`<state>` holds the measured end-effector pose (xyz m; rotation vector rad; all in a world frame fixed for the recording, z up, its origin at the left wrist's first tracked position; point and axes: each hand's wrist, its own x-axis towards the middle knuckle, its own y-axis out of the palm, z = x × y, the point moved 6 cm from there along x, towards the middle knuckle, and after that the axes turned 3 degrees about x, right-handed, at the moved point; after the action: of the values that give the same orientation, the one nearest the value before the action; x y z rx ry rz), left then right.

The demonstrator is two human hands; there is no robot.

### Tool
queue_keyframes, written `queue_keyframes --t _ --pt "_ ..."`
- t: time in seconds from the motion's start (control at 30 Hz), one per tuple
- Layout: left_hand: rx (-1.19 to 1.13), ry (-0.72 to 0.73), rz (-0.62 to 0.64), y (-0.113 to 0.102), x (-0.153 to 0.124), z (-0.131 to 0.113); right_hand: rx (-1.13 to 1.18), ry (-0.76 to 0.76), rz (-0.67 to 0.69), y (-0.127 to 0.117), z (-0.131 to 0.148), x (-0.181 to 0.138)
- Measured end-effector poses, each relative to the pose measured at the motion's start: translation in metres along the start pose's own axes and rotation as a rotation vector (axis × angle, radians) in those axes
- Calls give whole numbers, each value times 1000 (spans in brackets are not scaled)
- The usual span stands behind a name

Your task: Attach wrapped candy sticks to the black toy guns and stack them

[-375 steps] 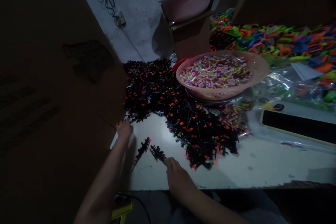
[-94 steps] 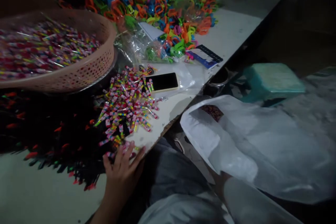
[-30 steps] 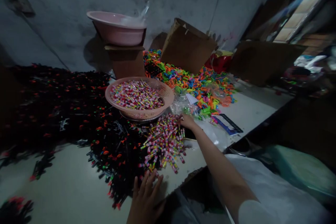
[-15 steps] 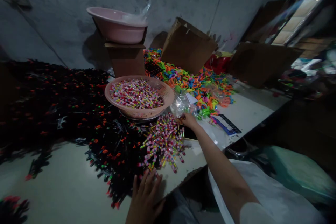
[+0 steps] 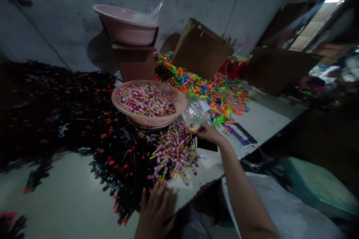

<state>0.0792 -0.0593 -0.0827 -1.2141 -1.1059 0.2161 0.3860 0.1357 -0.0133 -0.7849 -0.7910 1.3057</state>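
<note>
My left hand (image 5: 155, 209) lies flat on the white table (image 5: 70, 201) at its near edge, fingers stretched out, touching the near end of a loose pile of pink wrapped candy sticks (image 5: 175, 151). My right hand (image 5: 207, 133) reaches over the far side of that pile, fingers pinched together on something small I cannot make out, just above a dark phone (image 5: 206, 145). A pink basket (image 5: 179, 101) full of the same candy sticks stands behind the pile.
A wide heap of black toy pieces with orange tips (image 5: 70, 115) covers the table's left. Coloured plastic rings (image 5: 210, 89) and clear bags lie to the right. Cardboard boxes (image 5: 200, 48) and a pink basin (image 5: 126, 28) stand by the wall. A white bag (image 5: 283, 213) rests on my lap.
My right hand has drawn back a little toward me from the clear bags, uncovering the phone below it. My left hand has stayed flat on the table edge.
</note>
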Motion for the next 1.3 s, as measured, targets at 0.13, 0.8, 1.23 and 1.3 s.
queue_keyframes --t 0.13,0.8,1.23,1.3 --pt "-2 14 -21 0 0 -3 77 -145 -35 29 36 15" --pt "29 259 162 34 38 -43 173 -296 -153 100 109 -38" --pt "-53 338 133 44 51 -49 335 -180 -192 91 41 -65" --pt "-74 317 128 47 49 -49 358 -223 -159 99 53 -70"
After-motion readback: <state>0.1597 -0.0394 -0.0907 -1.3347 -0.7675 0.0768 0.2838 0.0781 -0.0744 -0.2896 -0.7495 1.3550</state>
